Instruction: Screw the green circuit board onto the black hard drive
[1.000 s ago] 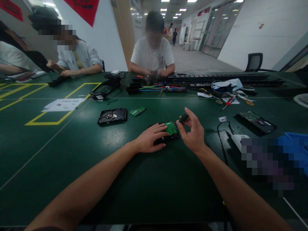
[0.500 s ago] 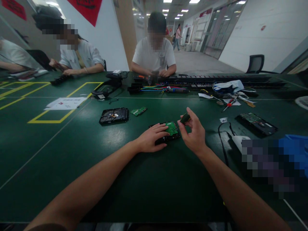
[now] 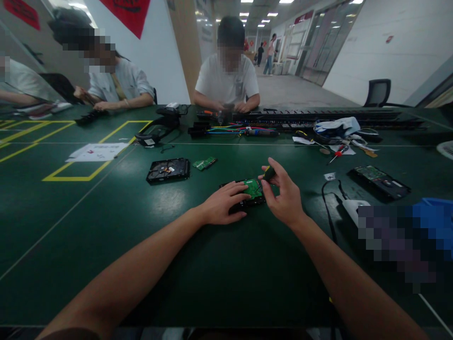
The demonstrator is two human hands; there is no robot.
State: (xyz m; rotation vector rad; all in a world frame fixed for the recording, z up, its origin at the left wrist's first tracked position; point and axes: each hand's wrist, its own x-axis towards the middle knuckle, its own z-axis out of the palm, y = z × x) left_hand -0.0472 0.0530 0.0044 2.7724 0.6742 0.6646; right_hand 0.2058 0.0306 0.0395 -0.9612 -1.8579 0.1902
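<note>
Hard drive | under left hand | right hand beside, gripping screwdriver

Nothing can be read. Print on the white sheet on the counter and marks on the red banner are too blurred; the green circuit board likewise.

The right hand has swung its short dark-handled screwdriver down toward the green rectangular circuit board

Bare left forearm, bare right forearm.
</note>
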